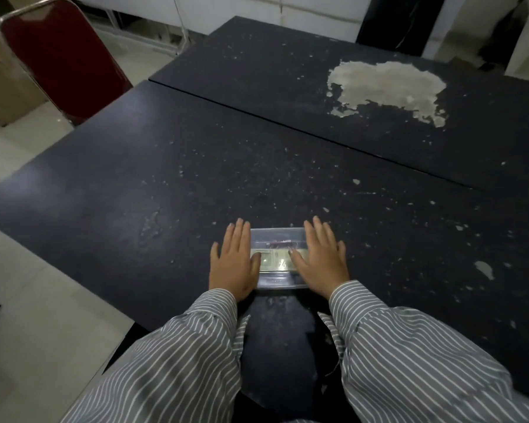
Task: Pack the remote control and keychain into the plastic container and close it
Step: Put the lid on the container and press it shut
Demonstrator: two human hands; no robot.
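Striped sleeves point(409, 361) nearest the lens, both reaching forward over the near edge of a dark table point(135, 178). Left hand point(234, 264) flat, fingers straight and spread a little, lying along the left end of a clear plastic container point(277, 259); thumb angled inward onto the top. Right hand point(319, 262) mirrored on the right end, palm down, thumb likewise resting on the lid. Neither hand curled round anything; both pressing or resting, well apart from each other with the box between.

Container sitting flat on the table close to the near edge, apparently with lid on. Through the clear top: a pale, flat shape point(275, 260) across the middle, probably the remote control, and behind it something small and reddish point(280, 244), possibly the keychain; too blurred to say for certain. Nothing else loose on the tabletop around the box.

Judged from that: packing seemingly done, both items apparently inside, lid placed. Left to confirm: whether the lid is snapped home all round, which cannot be told here. Likely the closing press itself, or the final check of it.

Further out: worn paint patches point(385, 87) on the second table behind, a red chair point(61, 59) at far left, pale tiled floor point(28, 300).
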